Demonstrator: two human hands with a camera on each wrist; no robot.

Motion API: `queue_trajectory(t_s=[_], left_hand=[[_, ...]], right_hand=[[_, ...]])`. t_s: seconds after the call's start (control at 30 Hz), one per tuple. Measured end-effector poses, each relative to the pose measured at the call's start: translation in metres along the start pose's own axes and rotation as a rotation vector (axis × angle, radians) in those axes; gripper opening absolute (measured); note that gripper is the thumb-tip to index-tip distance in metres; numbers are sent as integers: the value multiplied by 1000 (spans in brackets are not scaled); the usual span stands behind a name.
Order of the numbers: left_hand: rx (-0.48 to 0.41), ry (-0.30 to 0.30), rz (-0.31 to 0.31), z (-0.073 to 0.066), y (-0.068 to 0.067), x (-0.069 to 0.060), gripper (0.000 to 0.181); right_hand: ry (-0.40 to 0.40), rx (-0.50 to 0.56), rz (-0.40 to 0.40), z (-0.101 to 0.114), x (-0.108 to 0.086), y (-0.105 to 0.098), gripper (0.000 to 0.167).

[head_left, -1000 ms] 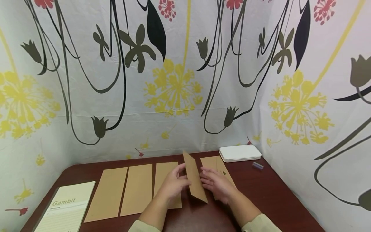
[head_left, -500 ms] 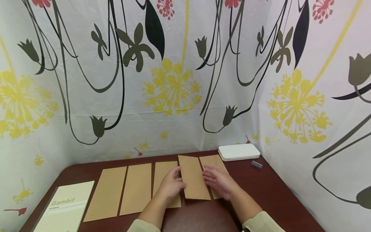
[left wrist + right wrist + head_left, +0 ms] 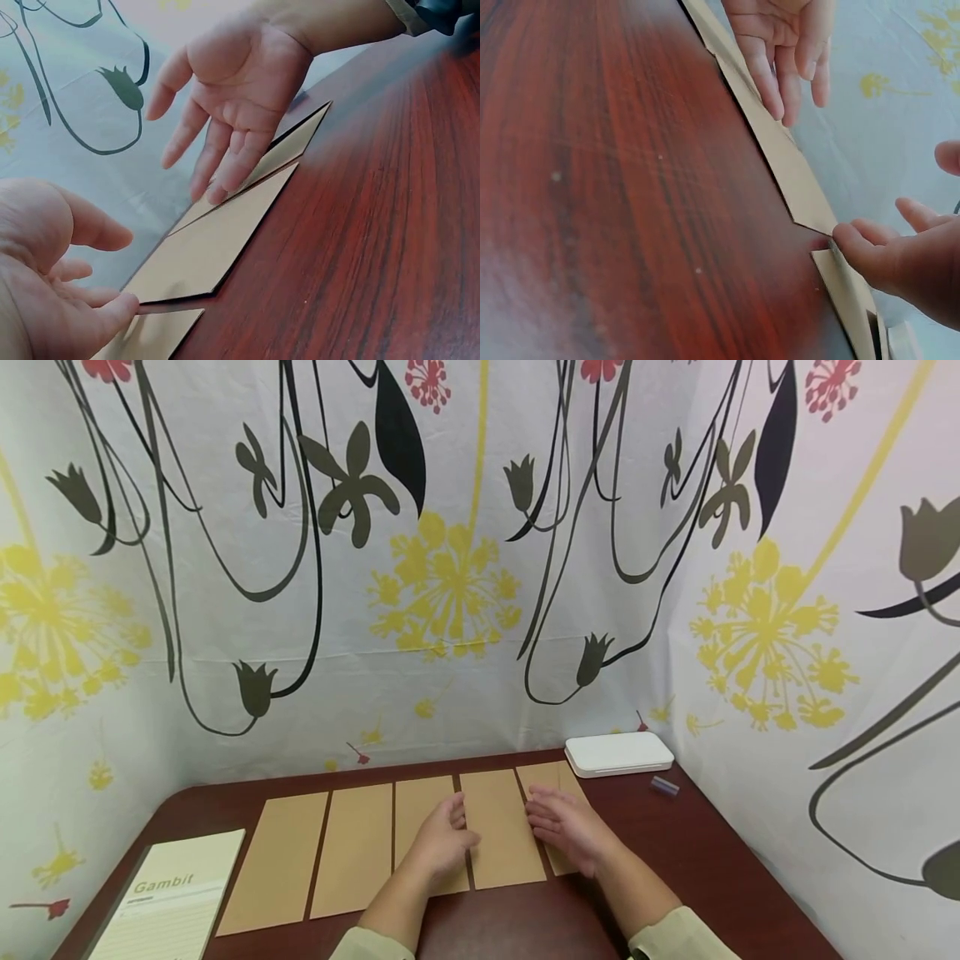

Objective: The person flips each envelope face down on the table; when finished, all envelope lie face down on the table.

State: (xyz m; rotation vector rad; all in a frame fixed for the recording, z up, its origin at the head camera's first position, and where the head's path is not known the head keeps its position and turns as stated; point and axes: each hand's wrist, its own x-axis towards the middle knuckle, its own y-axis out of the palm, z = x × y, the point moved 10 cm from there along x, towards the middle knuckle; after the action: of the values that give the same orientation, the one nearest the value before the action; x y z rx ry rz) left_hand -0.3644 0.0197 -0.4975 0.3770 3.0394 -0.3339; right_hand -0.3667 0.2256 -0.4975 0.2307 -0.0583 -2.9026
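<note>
A brown paper envelope [image 3: 502, 831] lies flat in front of me, fourth from the left in a row of several. My left hand [image 3: 442, 839] is at its left edge, over the third envelope [image 3: 422, 793], fingers relaxed. On the other side, my right hand [image 3: 566, 828] hovers by the right edge with fingers loosely extended, partly hiding the rightmost envelope [image 3: 543, 773]. In the left wrist view, the palm of the right hand [image 3: 236, 90] faces the envelopes. Neither hand holds anything; fingertips appear to touch or nearly touch the envelope's edges.
Two more envelopes, the leftmost [image 3: 277, 860] and its neighbour [image 3: 355, 852], lie to the left. Beyond them is a notebook marked Gambit [image 3: 176, 885]. A white flat case [image 3: 618, 753] and a small dark-blue object [image 3: 664, 786] are at the back right. A patterned cloth encloses the table.
The fourth envelope, held tilted on edge between both hands, has come down flat onto the table in the row. Both hands have let it go and stay beside it.
</note>
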Motion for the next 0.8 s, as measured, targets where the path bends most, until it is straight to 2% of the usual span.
queue_trajectory(t_s=[0.17,0.3,0.4,0.53,0.67,0.8], left_hand=[[22,67,-15,-14,8,-4,77],[-12,117,1,-23,32,-8,74],[-57,107,50,-22,57,-11,73],[-64,81,106,-24,86,-6,73],[-69,47,107,-27,100,4,76],[-72,19,99,-29,108,10,77]], right_hand=[[-46,3,-70,11,-2,-21,65],[-22,-17,-132,11,-6,-46,63],[6,-72,-169,9,-11,-67,64],[9,-163,-214,9,-20,-95,64],[36,-179,-223,6,-27,-116,66],[87,-180,-216,-2,-32,-126,69]])
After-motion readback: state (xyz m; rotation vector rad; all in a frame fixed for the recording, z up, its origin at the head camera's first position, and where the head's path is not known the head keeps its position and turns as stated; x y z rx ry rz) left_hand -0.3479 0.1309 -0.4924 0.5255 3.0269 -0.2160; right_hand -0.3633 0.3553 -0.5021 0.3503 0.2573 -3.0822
